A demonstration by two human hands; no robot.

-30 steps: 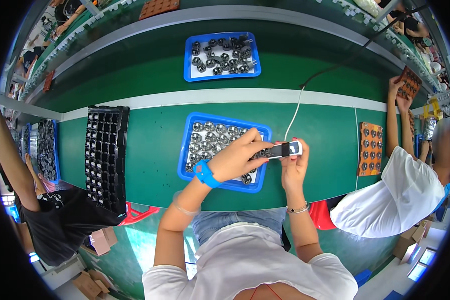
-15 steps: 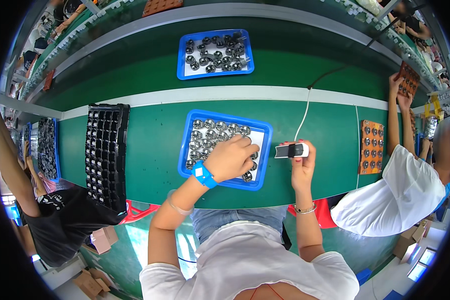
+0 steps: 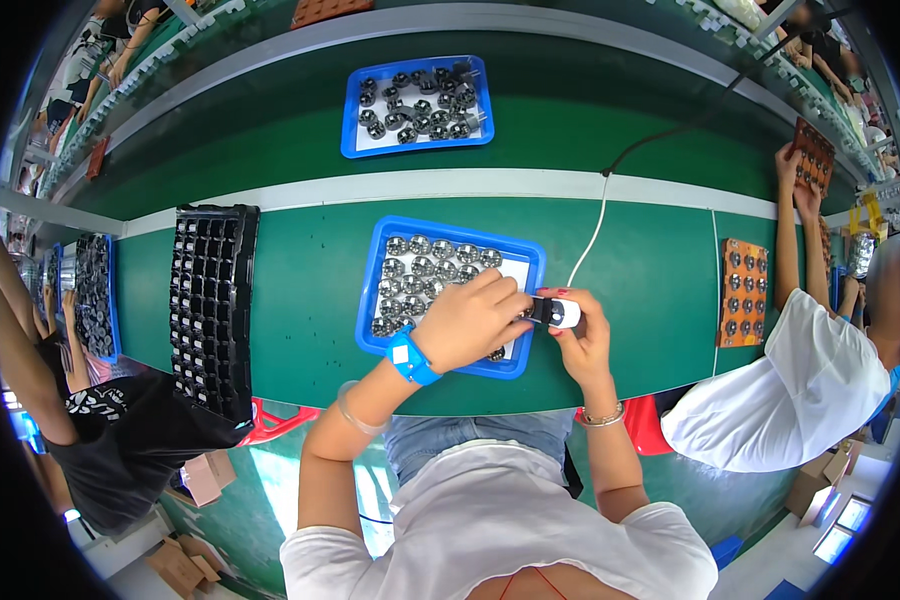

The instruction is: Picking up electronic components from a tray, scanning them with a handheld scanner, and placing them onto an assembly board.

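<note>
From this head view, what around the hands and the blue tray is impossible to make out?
- Left hand: covers the near blue tray's right part; parts beneath hidden.
- Small part at the tool tip: behind the fingers.
- Right hand: covers the tool's underside.
- Round metal parts: too small for detail.

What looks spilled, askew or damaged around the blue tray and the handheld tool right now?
Nothing stands out. The small round metal parts all lie inside the blue tray, none on the green bench. The left hand meets the corded handheld tool held by the right hand at the tray's right edge. The black compartment tray sits flat.
</note>
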